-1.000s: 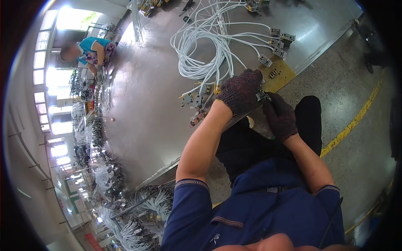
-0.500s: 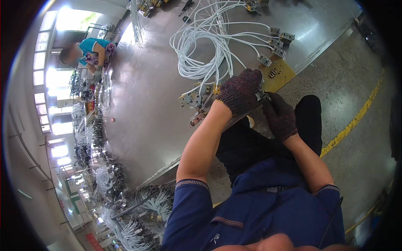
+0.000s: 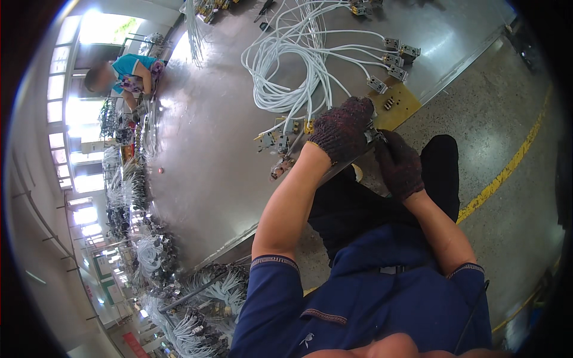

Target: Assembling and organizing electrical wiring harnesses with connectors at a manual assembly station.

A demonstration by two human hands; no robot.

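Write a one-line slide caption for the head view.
Two gloved hands, left and right, work a small metal part at the edge of a steel table strewn with white cables.

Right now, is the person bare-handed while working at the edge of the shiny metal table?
No, both the left hand and the right hand wear dark knitted gloves at the shiny metal table edge.

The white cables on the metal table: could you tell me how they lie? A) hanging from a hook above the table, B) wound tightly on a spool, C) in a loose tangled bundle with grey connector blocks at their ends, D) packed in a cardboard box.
C: the white cables sprawl in loose loops over the metal table, and several end in small grey connector blocks fanned out beside the yellow pad.
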